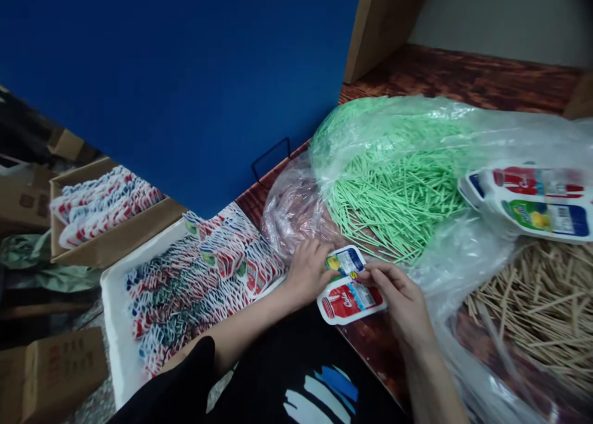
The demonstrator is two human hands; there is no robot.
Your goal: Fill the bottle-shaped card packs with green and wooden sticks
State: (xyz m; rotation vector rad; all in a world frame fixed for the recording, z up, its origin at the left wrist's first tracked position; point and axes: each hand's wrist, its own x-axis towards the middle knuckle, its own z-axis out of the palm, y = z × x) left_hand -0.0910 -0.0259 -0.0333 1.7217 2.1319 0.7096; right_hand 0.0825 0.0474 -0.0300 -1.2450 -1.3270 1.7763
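Observation:
My left hand grips the left side of a printed bottle-shaped card, fingers closed at its upper edge. The card is white-edged, with a red "Cola" picture below and a lemon picture with a dark blue patch above. My right hand pinches at the card's right side, between the two pictures; whether it also holds something small there I cannot make out. Just beyond lies a pile of thin green sticks in clear plastic. A stack of similar cards rests on the plastic at the right.
A white foam box full of layered cards stands on my left, a cardboard box of more behind it. Thin brown sticks lie at the right. A large blue panel with a wire stand rises ahead on the wood-patterned table.

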